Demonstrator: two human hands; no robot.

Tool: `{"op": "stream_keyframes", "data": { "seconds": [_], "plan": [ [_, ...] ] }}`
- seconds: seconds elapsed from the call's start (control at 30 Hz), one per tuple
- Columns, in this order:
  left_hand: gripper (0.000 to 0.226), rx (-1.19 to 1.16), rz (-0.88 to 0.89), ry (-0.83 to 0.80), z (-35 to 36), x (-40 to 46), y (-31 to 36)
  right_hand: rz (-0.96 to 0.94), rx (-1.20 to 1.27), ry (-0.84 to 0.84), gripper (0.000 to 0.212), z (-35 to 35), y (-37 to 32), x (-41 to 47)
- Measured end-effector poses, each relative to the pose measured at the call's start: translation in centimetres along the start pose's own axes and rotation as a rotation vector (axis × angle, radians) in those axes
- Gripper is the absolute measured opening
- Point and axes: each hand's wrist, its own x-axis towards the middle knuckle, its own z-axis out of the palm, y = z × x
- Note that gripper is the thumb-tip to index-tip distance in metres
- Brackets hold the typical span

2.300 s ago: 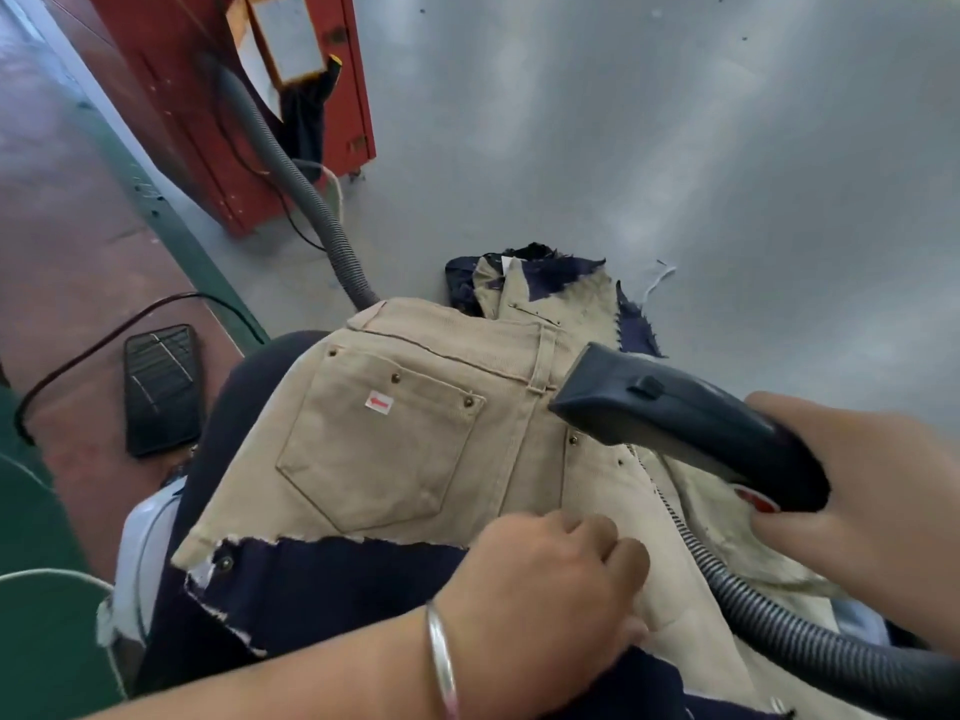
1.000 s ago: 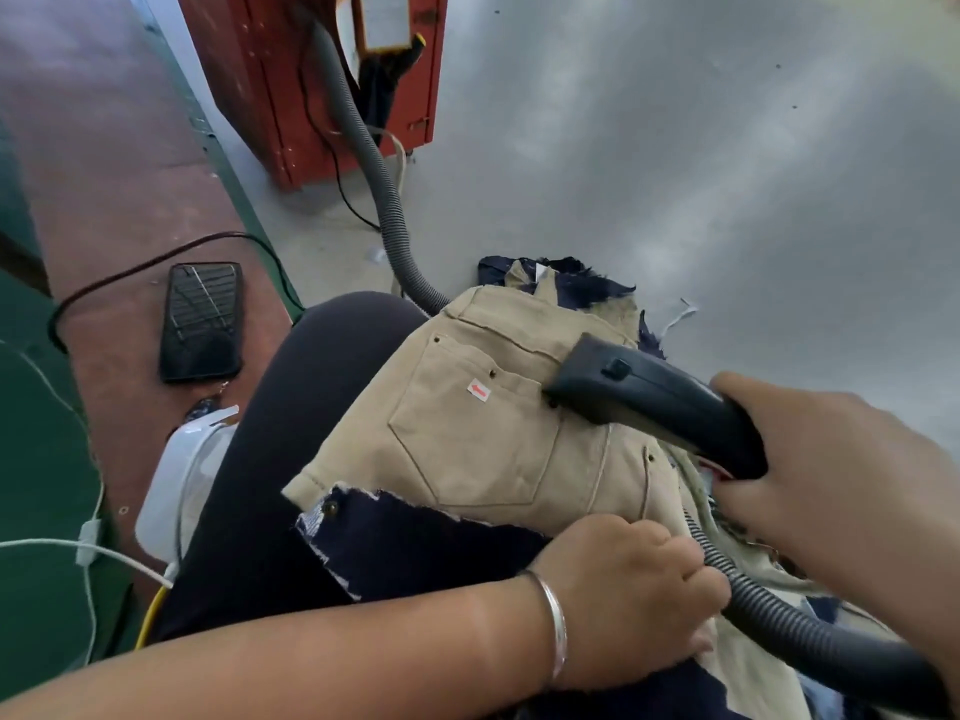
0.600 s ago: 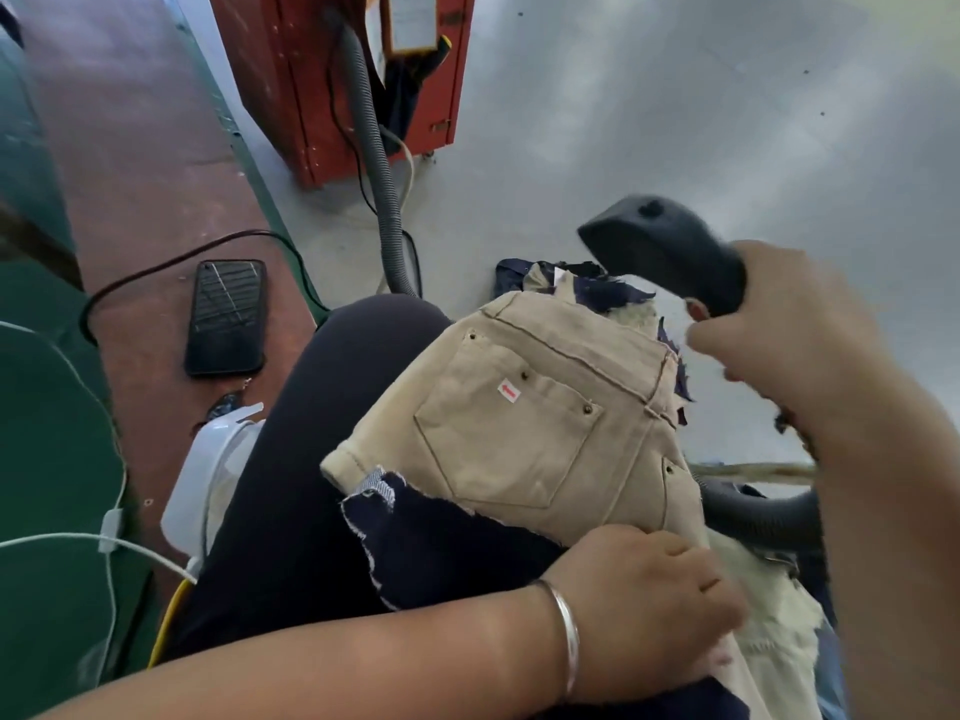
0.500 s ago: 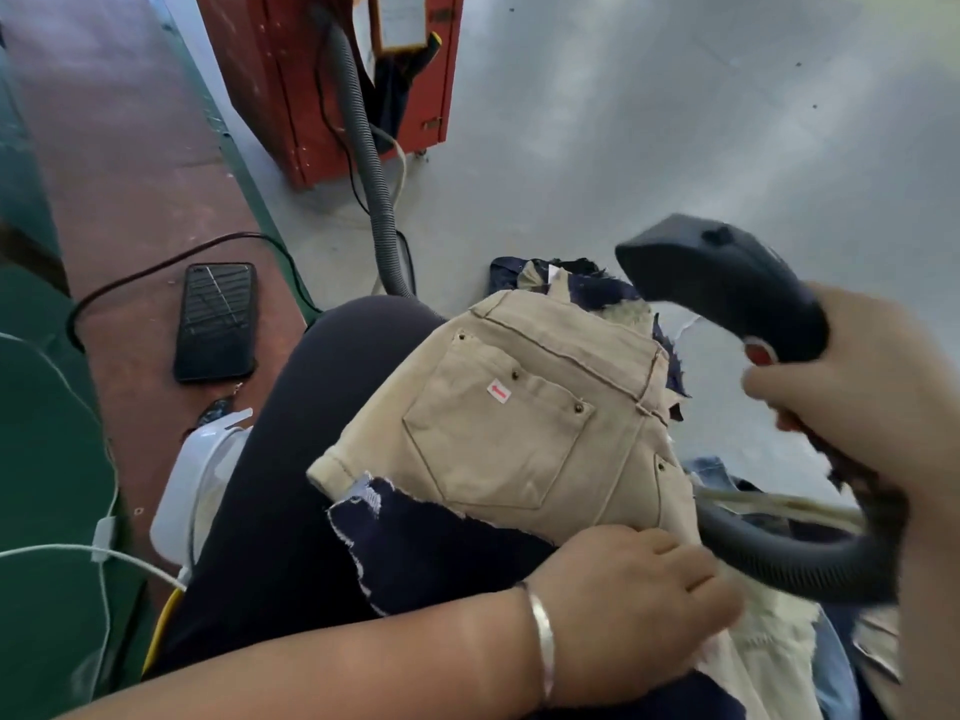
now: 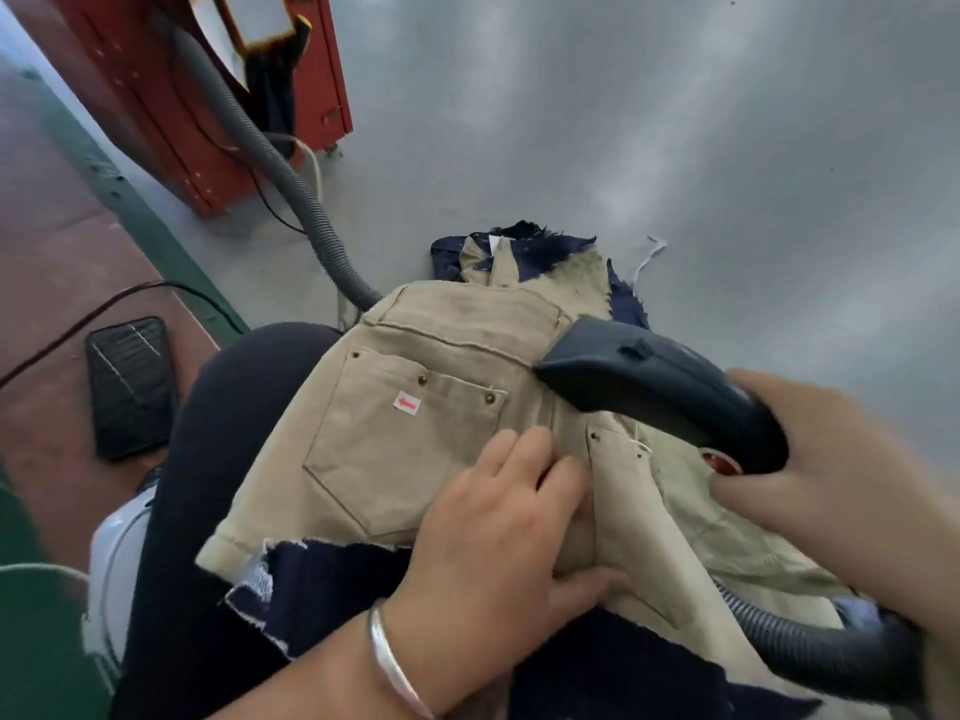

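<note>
Now mid-pass: we're sucking loose threads off the khaki trousers, which lie over our lap at frame centre with the waistband toward 12 o'clock. Our left hand lies flat on the cloth at 5 o'clock of the back pocket, fingers fairly straight, pressing down beside the centre seam and gripping nothing. Our right hand, at 3 o'clock, is wrapped tight round the handle of the nozzle. The tip sits at the waistband by the seam; touching or just above, we can't tell. The hose leaves the handle toward 5 o'clock, and another stretch runs off at 11 o'clock to a red cabinet. A phone lies at 9 o'clock.

We judge the sweep over the seat panel as only just started. Next move calls for drawing the tip down the seam toward 6 o'clock, keeping the cloth taut and sliding the left fingers clear. Slack cloth could get pulled into the tip.
</note>
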Motion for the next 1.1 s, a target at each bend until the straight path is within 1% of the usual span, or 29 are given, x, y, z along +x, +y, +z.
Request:
{"op": "stream_keyframes", "data": {
  "seconds": [0.13, 0.2, 0.27, 0.4, 0.43, 0.47, 0.5, 0.53, 0.63, 0.7, 0.73, 0.8, 0.87, 1.0, 1.1],
  "plan": [
    [0.053, -0.02, -0.021, -0.018, -0.1, -0.1, 0.1, 0.012, 0.033, 0.09, 0.022, 0.6, -1.3, 4.6],
    [0.051, -0.024, -0.024, -0.014, -0.2, -0.3, 0.4, 0.066, 0.037, 0.077, 0.023, 1.1, -1.8, 7.2],
    [0.05, -0.047, -0.026, -0.008, -0.2, -0.5, 0.6, 0.089, 0.095, 0.078, 0.025, 1.1, -1.5, 8.3],
    [0.046, -0.048, -0.042, -0.003, -0.2, -0.8, 0.3, 0.031, 0.22, 0.212, 0.018, -0.1, 1.2, 5.5],
    [0.046, -0.047, -0.047, -0.003, -0.2, -0.8, 0.2, 0.022, 0.22, 0.231, 0.021, -0.6, 1.9, 4.2],
    [0.045, -0.048, -0.05, -0.002, -0.1, -0.8, 0.2, 0.016, 0.212, 0.238, 0.029, -1.0, 2.6, 2.9],
    [0.045, -0.048, -0.05, -0.001, 0.0, -0.7, 0.2, -0.003, 0.197, 0.239, 0.038, -1.4, 3.2, 1.6],
    [0.044, -0.044, -0.046, -0.003, 0.0, -0.6, 0.4, -0.026, 0.185, 0.23, 0.041, -1.6, 3.7, 0.3],
    [0.042, -0.031, -0.033, -0.017, 0.1, -0.3, 0.7, -0.055, 0.131, 0.169, 0.037, -1.5, 4.2, -2.1],
    [0.041, -0.032, -0.036, -0.017, 0.1, -0.3, 0.8, -0.023, 0.062, 0.109, 0.037, -0.8, 3.5, -2.5],
    [0.041, -0.029, -0.038, -0.016, 0.1, -0.3, 0.8, -0.003, 0.028, 0.053, 0.038, -0.3, 3.0, -2.3],
    [0.042, -0.021, -0.032, -0.013, 0.2, -0.5, 0.7, 0.009, 0.026, -0.009, 0.032, 0.5, 1.9, -1.3],
    [0.042, -0.018, -0.04, -0.01, 0.2, -0.5, 0.5, 0.006, 0.073, 0.012, 0.025, 0.9, 1.1, 0.0],
    [0.043, -0.011, -0.04, -0.013, 0.1, -0.4, 0.4, -0.024, 0.097, 0.1, 0.02, 0.8, -0.3, 3.9],
    [0.042, -0.041, -0.022, 0.0, 0.1, -0.7, 0.7, 0.064, 0.07, 0.152, 0.019, 1.1, -0.8, 6.4]
  ]
}}
